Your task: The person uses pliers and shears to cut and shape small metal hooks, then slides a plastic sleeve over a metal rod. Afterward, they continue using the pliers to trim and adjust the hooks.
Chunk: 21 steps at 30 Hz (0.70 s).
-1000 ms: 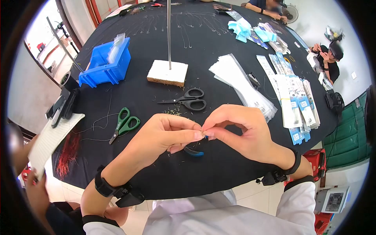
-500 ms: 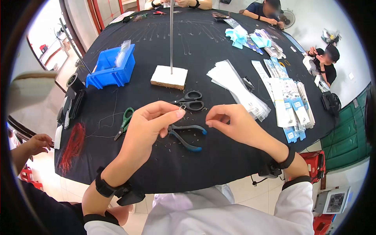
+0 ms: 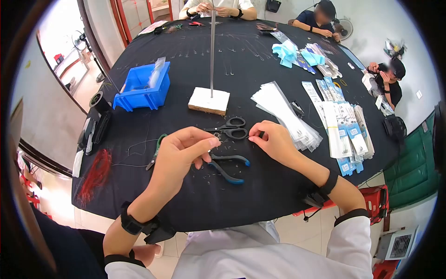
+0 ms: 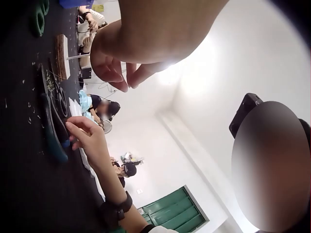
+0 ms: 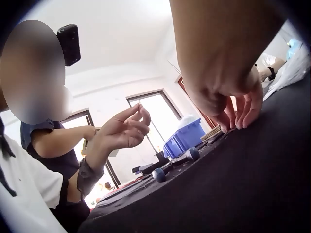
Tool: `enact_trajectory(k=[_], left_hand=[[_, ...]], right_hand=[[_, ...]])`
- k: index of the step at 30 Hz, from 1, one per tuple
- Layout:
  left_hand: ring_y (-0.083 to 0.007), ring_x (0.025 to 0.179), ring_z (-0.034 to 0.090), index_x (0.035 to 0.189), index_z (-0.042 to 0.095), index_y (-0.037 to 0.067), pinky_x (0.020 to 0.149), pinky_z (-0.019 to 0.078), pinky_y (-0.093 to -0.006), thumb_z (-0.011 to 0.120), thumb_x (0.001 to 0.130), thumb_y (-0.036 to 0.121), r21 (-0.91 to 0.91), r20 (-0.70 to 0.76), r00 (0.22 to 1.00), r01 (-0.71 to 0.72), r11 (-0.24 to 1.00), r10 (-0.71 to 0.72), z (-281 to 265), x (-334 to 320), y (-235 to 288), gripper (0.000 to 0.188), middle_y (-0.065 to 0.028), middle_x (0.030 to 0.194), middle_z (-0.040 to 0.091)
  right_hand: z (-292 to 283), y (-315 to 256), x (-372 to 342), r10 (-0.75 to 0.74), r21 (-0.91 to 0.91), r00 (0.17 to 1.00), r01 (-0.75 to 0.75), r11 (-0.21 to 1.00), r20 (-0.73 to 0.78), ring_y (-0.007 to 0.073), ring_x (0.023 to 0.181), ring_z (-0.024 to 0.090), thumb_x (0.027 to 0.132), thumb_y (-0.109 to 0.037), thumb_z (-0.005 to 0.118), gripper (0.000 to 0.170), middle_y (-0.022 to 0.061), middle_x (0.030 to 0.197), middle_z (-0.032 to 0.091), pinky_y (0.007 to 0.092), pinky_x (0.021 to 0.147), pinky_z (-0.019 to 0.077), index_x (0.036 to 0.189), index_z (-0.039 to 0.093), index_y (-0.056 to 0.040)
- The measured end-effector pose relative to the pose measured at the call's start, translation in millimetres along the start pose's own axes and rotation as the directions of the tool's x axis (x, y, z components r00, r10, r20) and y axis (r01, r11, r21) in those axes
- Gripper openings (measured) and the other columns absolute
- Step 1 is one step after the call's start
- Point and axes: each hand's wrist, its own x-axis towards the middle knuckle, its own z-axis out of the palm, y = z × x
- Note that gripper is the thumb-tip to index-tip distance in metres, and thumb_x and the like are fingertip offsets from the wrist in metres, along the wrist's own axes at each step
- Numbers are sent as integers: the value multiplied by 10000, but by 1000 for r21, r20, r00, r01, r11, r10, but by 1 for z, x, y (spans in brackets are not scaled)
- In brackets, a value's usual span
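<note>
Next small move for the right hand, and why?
Probably pinch one of the small bits off the cloth: the right hand is low beside the black scissors, while the left hand is raised, seemingly pinching something small. Whether the right already holds anything, I can't tell.

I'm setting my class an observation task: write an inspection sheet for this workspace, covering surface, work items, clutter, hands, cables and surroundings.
Surface: black cloth, with small scraps strewn around the pliers.
Work items: pliers, handles spread; black scissors beyond them; green scissors partly hidden by the left hand.
Clutter: red threads on the left; plastic sleeves and card packets on the right.
Hands: left hand raised, pinching something too tiny to identify; right hand low by the black scissors, its hold unclear.
Cables: thin black cable at the cloth's near edge, right side.
Surroundings: other people, a fan, a green door.
</note>
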Motion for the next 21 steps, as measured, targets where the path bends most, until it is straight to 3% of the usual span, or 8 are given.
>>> enact_trajectory(k=[5, 7, 9, 11, 14, 17, 21], left_hand=[[-60, 594, 536, 848, 658, 30, 512, 399, -198, 658, 823, 124, -45, 12, 997, 76, 996, -76, -1, 0, -6, 97, -23, 754, 637], [-59, 590, 531, 847, 659, 32, 510, 399, -196, 660, 822, 124, -68, 19, 995, 103, 992, -102, -2, 0, -4, 95, -16, 737, 624], [-57, 595, 523, 854, 667, 28, 512, 395, -195, 672, 815, 121, -58, 67, 987, 151, 987, -147, -4, 1, 3, 101, -12, 728, 615], [-49, 614, 516, 879, 679, 22, 517, 390, -190, 688, 806, 127, -21, 137, 974, 182, 983, -178, -7, 2, 12, 127, -12, 744, 629], [-57, 610, 510, 878, 687, 21, 519, 391, -199, 688, 808, 122, -26, 277, 937, 227, 974, -211, -4, 3, 29, 123, -32, 770, 646], [-66, 608, 512, 883, 688, 22, 517, 390, -199, 687, 808, 114, -115, 420, 879, 297, 948, -224, -3, 3, 39, 118, -59, 817, 667], [-84, 597, 526, 883, 683, 12, 502, 393, -207, 674, 827, 112, -186, 460, 846, 387, 903, -268, -6, 7, 41, 114, -87, 857, 678]], right_hand=[[1, 3, 2, -50, -2, 998, 51, 999, 34, 181, 594, 582, 773, -95, 656, 65, 35, 755, 593, 317, 558, 452, 810, 612, -64], [-6, -7, 1, -253, 3, 967, 253, 967, -3, 175, 610, 584, 763, -76, 643, 70, 36, 782, 590, 310, 548, 457, 826, 612, -70], [-22, -28, 3, -494, -92, 869, 489, 867, -30, 167, 626, 582, 748, -68, 637, 96, 33, 803, 579, 300, 530, 458, 840, 613, -77], [-45, -62, 1, -730, -280, 683, 699, 658, -12, 155, 643, 576, 726, -69, 636, 128, 25, 819, 562, 288, 505, 456, 850, 614, -87], [-73, -95, 5, -820, -215, 572, 803, 556, 11, 135, 595, 562, 631, -74, 699, 205, 37, 837, 586, 250, 440, 421, 827, 640, -69], [-86, -105, 16, -875, -213, 483, 858, 467, 28, 135, 571, 546, 620, -74, 710, 234, 30, 840, 581, 233, 413, 400, 846, 650, -74], [-91, -108, 21, -898, -177, 436, 890, 420, 60, 124, 576, 539, 639, -80, 727, 200, 15, 831, 588, 213, 410, 389, 820, 643, -74]])
